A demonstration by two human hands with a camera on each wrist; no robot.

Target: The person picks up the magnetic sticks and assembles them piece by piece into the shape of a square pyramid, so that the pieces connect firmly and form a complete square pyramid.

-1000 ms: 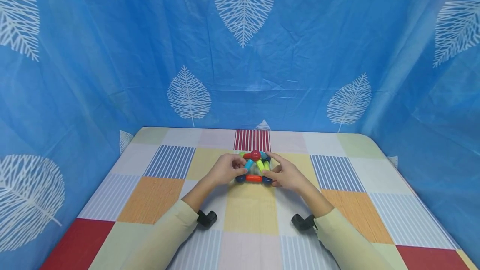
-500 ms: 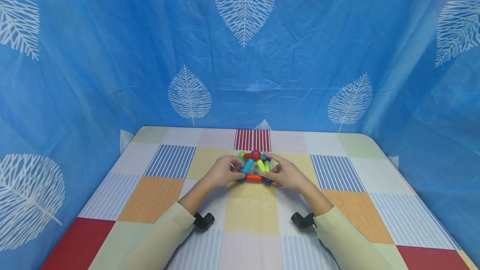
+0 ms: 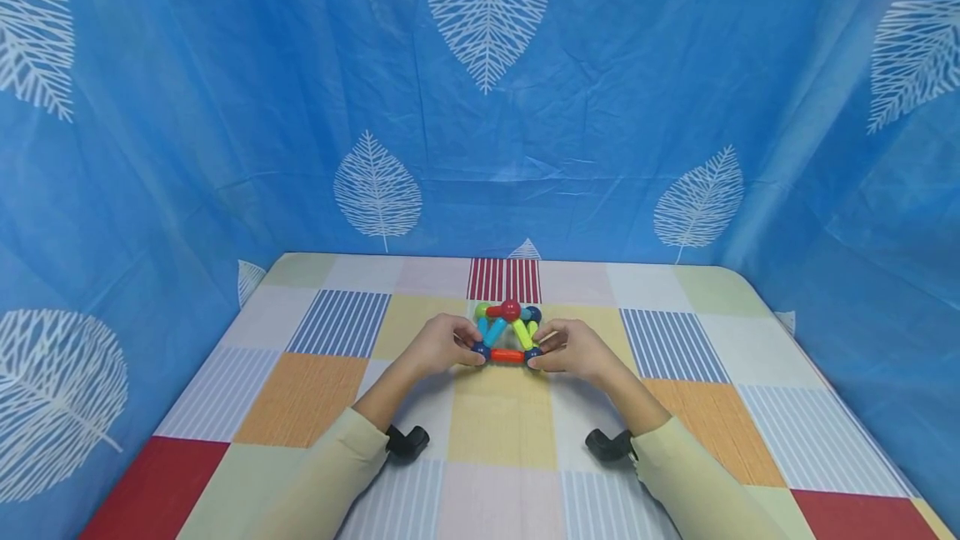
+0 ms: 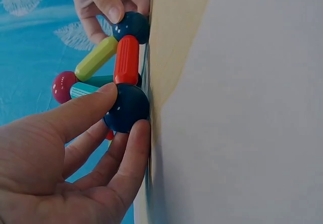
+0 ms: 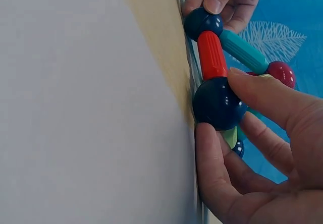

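A frame of magnetic rods and balls stands on the table between both hands. Its top shows a red ball (image 3: 510, 311), a green ball (image 3: 483, 309) and a dark blue ball behind. A turquoise rod (image 3: 496, 332) and a yellow-green rod (image 3: 522, 333) slope down from the red ball. My left hand (image 3: 442, 344) pinches the front left dark blue ball (image 4: 128, 109) between thumb and fingers. The front right dark blue ball (image 5: 220, 103) is gripped by my right hand (image 3: 574, 352). An orange-red rod (image 4: 126, 60) joins these two balls. Fingers partly hide the frame's sides.
A patchwork cloth (image 3: 502, 423) covers the table. Blue curtains (image 3: 600, 90) with white leaf prints rise along its back and sides. Black wrist-worn devices (image 3: 408, 443) sit below both hands.
My right fingers have come down from the frame's upper back to the front right ball. My left hand has shifted slightly, and its fingers now hold the front left ball. The frame stays about in place.
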